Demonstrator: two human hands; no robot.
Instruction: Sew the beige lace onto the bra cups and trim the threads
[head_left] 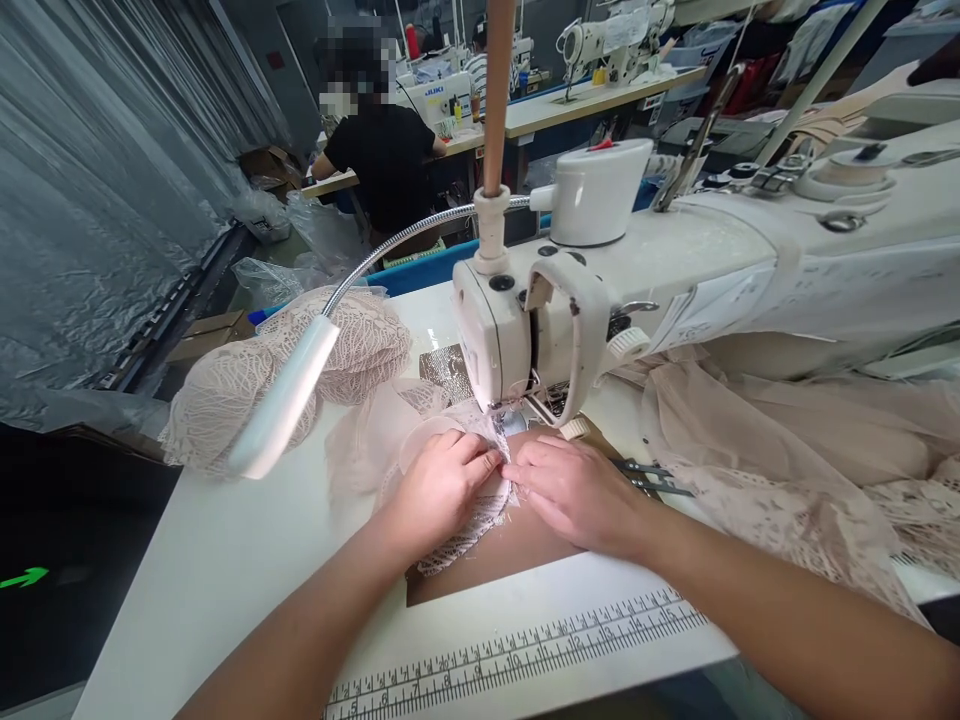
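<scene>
A piece of pale pink lace fabric [469, 525] runs under the needle area of a white sewing machine [491, 335]. My left hand [442, 485] presses on the lace, its fingers bent and closed at the edge just in front of the presser foot. On the other side of that edge, my right hand [566, 490] pinches the fabric between thumb and fingers. The fingertips of both hands nearly meet there. Sheer mesh [360, 440] spreads left of my left hand. The needle tip itself is too small to make out.
Bundled lace [352, 345] lies at the table's back left, under a bendable lamp [289, 400]. Dark metal scissors or snips [652, 478] lie right of my right hand, near more mesh [780, 430]. A printed ruler [517, 655] lines the front edge. A co-worker [382, 150] sits beyond.
</scene>
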